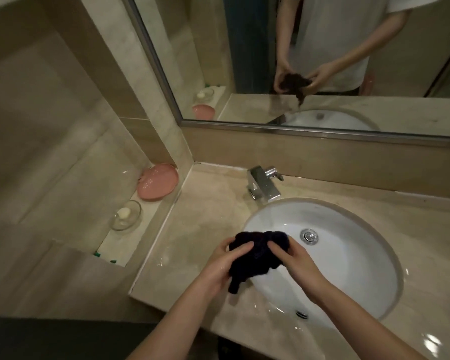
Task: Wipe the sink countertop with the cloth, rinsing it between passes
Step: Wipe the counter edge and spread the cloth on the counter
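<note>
A dark, bunched-up cloth (255,255) hangs over the left edge of the white oval sink (348,258). My left hand (222,266) grips its left side with the thumb on top. My right hand (294,261) grips its right side, fingers curled round the fabric. A tail of the cloth droops toward the beige marble countertop (192,229), which shines wet in patches. The chrome faucet (263,184) stands behind the sink; I see no water stream.
A pink dish (157,184) and a glass soap dish with a white bar (126,215) sit on a lower ledge to the left. A large mirror (322,61) hangs above the backsplash. The sink drain (309,236) is visible.
</note>
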Demonstrator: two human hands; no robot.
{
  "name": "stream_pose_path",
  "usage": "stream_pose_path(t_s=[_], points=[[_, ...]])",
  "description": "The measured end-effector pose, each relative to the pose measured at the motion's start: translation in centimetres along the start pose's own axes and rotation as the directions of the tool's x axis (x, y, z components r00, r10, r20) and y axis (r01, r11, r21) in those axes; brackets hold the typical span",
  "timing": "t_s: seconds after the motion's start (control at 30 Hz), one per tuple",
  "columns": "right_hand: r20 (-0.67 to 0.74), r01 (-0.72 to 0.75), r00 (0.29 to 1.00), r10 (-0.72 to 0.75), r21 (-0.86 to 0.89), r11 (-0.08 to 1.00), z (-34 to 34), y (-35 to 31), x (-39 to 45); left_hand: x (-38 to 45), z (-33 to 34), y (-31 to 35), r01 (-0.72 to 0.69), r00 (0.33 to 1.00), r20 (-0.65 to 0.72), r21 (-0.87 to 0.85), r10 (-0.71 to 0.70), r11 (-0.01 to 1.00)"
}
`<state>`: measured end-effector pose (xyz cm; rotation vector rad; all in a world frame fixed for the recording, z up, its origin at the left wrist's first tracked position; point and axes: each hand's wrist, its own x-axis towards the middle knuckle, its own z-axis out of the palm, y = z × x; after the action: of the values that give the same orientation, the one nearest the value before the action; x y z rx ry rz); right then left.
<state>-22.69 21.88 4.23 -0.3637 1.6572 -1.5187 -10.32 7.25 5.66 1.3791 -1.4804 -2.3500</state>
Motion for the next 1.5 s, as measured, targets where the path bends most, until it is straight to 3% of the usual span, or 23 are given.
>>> stream_pose_path(t_s=[0.07, 0.17, 0.37, 0.47, 0.57, 0.67, 0.77, 0.83, 0.9, 0.97, 1.03, 1.07, 1.1, 1.17, 1.2, 1.3, 1.33, 1.37, 1.43, 1.47, 1.5], points=[[-0.107, -0.005, 0.994, 0.016, 0.102, 0.995, 1.5, -0.3, 0.4, 0.3, -2.5, 0.9, -0.033, 0.999, 0.010, 0.115, 0.032, 0.993], [-0.157, 0.003, 0.987, 0.018, 0.134, 0.991, 5.4, -0.5, 1.3, 1.0, -7.2, 1.7, -0.097, 0.990, 0.124, 0.266, 0.066, 0.959], [0.035, -0.148, 0.989, 0.144, 0.165, 0.975, 12.4, 0.0, 2.7, 3.5, -14.3, 1.3, -0.164, 0.986, -0.002, 0.114, 0.165, 0.980], [0.051, -0.159, 0.987, 0.153, 0.156, 0.975, 13.8, 0.5, 2.9, 4.0, -16.2, 0.7, -0.212, 0.977, -0.009, 0.087, 0.213, 0.973], [0.010, -0.141, 0.990, 0.141, 0.033, 0.989, 14.2, 0.9, 3.1, 4.3, -16.9, 1.1, -0.295, 0.955, 0.003, 0.097, 0.296, 0.951], [-0.158, -0.181, 0.975, 0.157, -0.152, 0.972, 13.6, 1.9, 3.8, 4.8, -17.6, 1.6, -0.291, 0.954, -0.040, 0.115, 0.297, 0.950], [-0.092, -0.116, 0.991, 0.100, -0.192, 0.975, 12.7, 2.5, 3.7, 4.9, -18.8, 1.5, -0.292, 0.956, 0.065, 0.227, 0.284, 0.929], [-0.027, -0.013, 1.000, 0.004, -0.334, 0.942, 12.0, 2.6, 3.4, 4.7, -19.6, 1.9, -0.325, 0.945, 0.178, 0.453, 0.273, 0.830], [-0.010, 0.081, 0.994, -0.106, -0.582, 0.809, 11.5, 2.7, 3.1, 4.5, -19.9, 2.6, -0.373, 0.924, 0.205, 0.677, 0.323, 0.635], [-0.012, 0.134, 0.978, -0.211, -0.734, 0.666, 11.2, 2.5, 2.7, 4.3, -20.1, 3.2, -0.402, 0.885, 0.207, 0.791, 0.417, 0.461], [-0.052, 0.138, 0.954, -0.296, -0.797, 0.588, 11.2, 2.0, 2.3, 4.2, -20.3, 3.6, -0.429, 0.840, 0.208, 0.820, 0.500, 0.380], [-0.063, 0.148, 0.945, -0.320, -0.793, 0.591, 11.1, 1.8, 2.3, 4.3, -20.5, 3.8, -0.435, 0.846, 0.204, 0.799, 0.493, 0.416], [-0.079, 0.147, 0.952, -0.294, -0.728, 0.669, 10.9, 1.6, 2.6, 4.2, -20.6, 4.1, -0.419, 0.884, 0.197, 0.735, 0.424, 0.533], [-0.091, 0.077, 0.987, -0.131, -0.452, 0.889, 11.1, 0.8, 3.7, 4.5, -20.2, 4.9, -0.294, 0.953, 0.219, 0.503, 0.210, 0.813], [-0.092, 0.028, 0.994, -0.063, -0.339, 0.940, 11.2, 0.6, 4.6, 5.0, -19.9, 4.9, -0.227, 0.966, 0.210, 0.407, 0.151, 0.885], [-0.188, -0.085, 0.982, 0.035, -0.267, 0.960, 11.7, 2.2, 7.9, 8.4, -19.1, 3.3, -0.184, 0.980, -0.017, 0.330, 0.201, 0.926], [-0.213, -0.118, 0.976, 0.045, -0.345, 0.931, 11.8, 3.3, 8.7, 9.6, -19.0, 2.3, -0.177, 0.970, -0.100, 0.341, 0.223, 0.923], [-0.204, -0.157, 0.978, 0.055, -0.528, 0.835, 11.9, 4.6, 9.1, 10.6, -19.1, 1.2, -0.170, 0.955, -0.165, 0.371, 0.245, 0.913], [-0.146, -0.131, 0.989, -0.003, -0.894, 0.429, 12.2, 7.2, 8.8, 11.7, -19.6, -1.1, -0.169, 0.918, -0.242, 0.478, 0.315, 0.862], [-0.084, -0.049, 0.989, -0.118, -0.961, 0.274, 12.4, 8.4, 8.6, 11.9, -20.0, -2.3, -0.193, 0.899, -0.237, 0.543, 0.369, 0.817], [0.012, 0.064, 0.972, -0.233, -0.974, 0.217, 12.7, 9.0, 8.5, 12.1, -20.4, -3.5, -0.229, 0.881, -0.202, 0.610, 0.429, 0.759]])
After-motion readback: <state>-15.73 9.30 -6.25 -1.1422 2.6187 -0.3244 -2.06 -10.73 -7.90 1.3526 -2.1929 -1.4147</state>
